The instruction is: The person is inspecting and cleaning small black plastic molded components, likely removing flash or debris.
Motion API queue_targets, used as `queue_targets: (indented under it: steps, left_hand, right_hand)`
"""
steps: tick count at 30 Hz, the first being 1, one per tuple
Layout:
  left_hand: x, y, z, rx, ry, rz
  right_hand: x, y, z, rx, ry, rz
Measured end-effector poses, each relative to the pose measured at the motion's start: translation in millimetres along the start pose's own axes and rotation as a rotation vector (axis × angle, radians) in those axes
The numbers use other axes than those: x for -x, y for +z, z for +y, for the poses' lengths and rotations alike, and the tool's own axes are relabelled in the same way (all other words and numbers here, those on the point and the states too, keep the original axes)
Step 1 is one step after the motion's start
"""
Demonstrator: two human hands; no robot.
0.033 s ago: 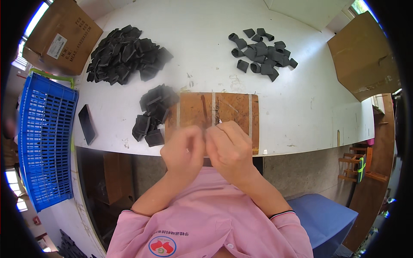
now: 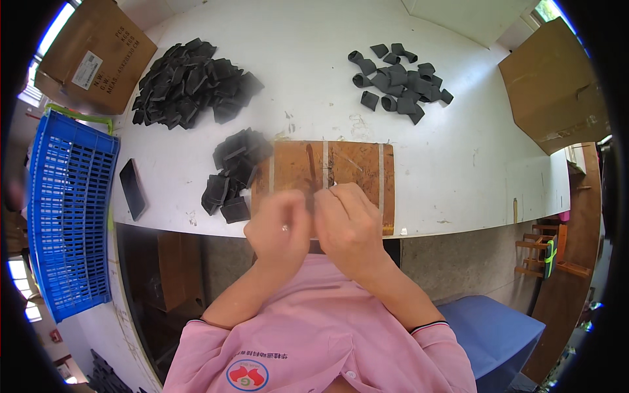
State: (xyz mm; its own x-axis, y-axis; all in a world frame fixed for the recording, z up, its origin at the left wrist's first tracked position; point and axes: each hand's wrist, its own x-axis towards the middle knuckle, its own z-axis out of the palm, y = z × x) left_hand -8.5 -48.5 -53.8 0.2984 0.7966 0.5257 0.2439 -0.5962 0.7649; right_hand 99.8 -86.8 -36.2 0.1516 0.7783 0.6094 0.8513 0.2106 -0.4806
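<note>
Remotely, I see a white worktable (image 2: 458, 170) above a grey floor (image 2: 458, 268), daylight showing through windows (image 2: 549, 10) at upper right and far left.

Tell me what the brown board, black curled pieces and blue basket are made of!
The brown board looks like worn wood, perhaps laminate: brown, scratched and stained. The black curled pieces seem matte fabric or rubber, since they bend into loops and hardly shine. The blue basket is probably smooth moulded plastic, given its regular grid.
</note>
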Motion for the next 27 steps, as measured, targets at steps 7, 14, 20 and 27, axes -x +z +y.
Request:
queue_targets:
  steps: [7, 14, 20, 27]
  left_hand:
    - [-27.0, -22.3, 16.0, 1.564, -1.005, -0.256]
    - [-8.0, -2.0, 14.0, 0.082, -0.038, 0.061]
    - [-55.5, -27.9, 26.4, 1.413, -0.691, -0.082]
    - [-69.5, -26.5, 17.0, 1.354, -0.752, -0.206]
  right_hand:
    - [-3.6, -15.8, 5.2, -0.562, 0.511, -0.097]
    - [-4.4, -15.5, 5.1, -1.985, 1.213, -0.235]
    - [-52.8, -39.2, -0.6, -1.209, 0.689, -0.316]
    - [-56.9, -9.3, 29.7, -1.321, 0.681, -0.417]
